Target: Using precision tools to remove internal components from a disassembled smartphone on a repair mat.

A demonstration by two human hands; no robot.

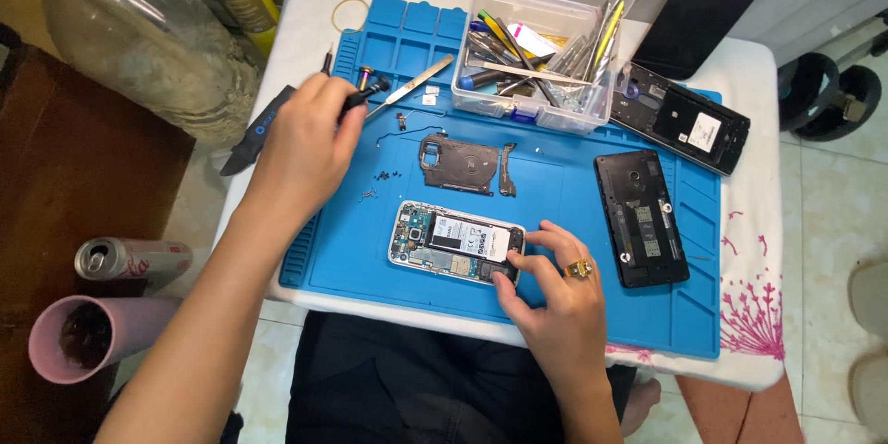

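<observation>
An opened smartphone (453, 242) with its battery and circuit boards showing lies on a blue repair mat (555, 194). My right hand (555, 301), wearing a gold ring, pinches the phone's right end with thumb and fingers. My left hand (305, 143) is up at the mat's left edge, closed around a small dark tool (368, 88), likely a screwdriver. A dark inner cover plate (460, 162) and a narrow bracket (507, 169) rest above the phone. Several tiny screws (377, 183) are scattered to the left.
A clear plastic box (536, 65) full of tools sits at the mat's top. Two more opened dark phones (641, 217) (680, 117) lie at right. Metal tweezers (412, 86), a black pry tool (254, 134), a large plastic jug (153, 37), a can (129, 259) and a pink cup (88, 333) stand left.
</observation>
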